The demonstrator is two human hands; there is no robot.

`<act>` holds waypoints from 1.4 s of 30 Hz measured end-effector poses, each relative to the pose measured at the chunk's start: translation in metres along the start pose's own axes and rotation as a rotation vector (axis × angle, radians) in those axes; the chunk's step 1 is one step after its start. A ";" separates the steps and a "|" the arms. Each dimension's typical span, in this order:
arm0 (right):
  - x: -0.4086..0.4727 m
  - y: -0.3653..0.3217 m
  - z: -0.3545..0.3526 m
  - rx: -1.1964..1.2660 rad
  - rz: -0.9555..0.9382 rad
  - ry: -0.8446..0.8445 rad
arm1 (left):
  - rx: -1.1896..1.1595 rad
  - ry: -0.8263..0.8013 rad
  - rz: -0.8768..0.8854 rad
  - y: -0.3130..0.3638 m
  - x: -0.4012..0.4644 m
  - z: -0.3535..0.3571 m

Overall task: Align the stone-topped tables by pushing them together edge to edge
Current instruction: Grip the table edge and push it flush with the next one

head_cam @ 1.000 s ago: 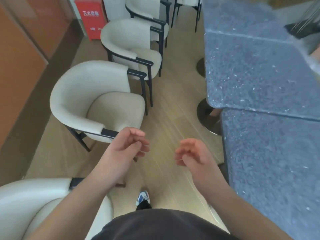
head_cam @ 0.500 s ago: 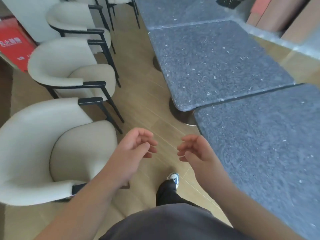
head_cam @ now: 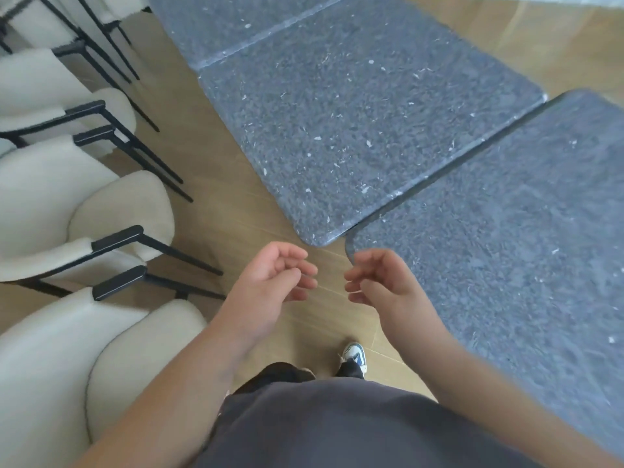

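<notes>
Though perhaps grazing table [head_cam: 489,265], right hand [head_cam: 381,282] half-curled, empty.

open floor strip [head_cam: 216,170], armchairs [head_cam: 111,214] left, stone-topped tables [head_cam: 354,130] right

Three stone-topped worktops showed: the nearest [head_cam: 506,265] at right, the middle one [head_cam: 354,130] and the farthest [head_cam: 229,18], cut by the frame's top edge. Two seams ran between them, one narrow and pale, one a dark gap. Four cream chairs lined the left side: the first [head_cam: 67,359] nearest, the second [head_cam: 84,214], the third [head_cam: 40,92] and the fourth [head_cam: 30,21], mostly cropped. Two hands were raised, the left [head_cam: 270,282] and the right [head_cam: 381,282], both empty with curled fingers. One shoe [head_cam: 354,354] was plain on the floor.
</notes>
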State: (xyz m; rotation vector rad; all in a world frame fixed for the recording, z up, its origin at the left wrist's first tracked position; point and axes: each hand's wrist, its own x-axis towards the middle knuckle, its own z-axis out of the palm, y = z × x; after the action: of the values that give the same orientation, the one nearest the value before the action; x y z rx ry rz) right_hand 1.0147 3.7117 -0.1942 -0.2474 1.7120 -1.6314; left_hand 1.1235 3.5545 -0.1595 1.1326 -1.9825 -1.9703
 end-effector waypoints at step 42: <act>0.041 0.221 -0.028 1.325 0.548 0.921 | -0.106 -0.318 -1.041 -0.165 0.215 0.119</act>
State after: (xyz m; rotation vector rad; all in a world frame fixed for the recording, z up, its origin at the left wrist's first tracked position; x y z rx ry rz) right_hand 1.0451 3.7465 -0.4153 1.6211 0.6837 -2.1408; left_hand 0.9708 3.5489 -0.4129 2.2353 -1.4457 -2.7890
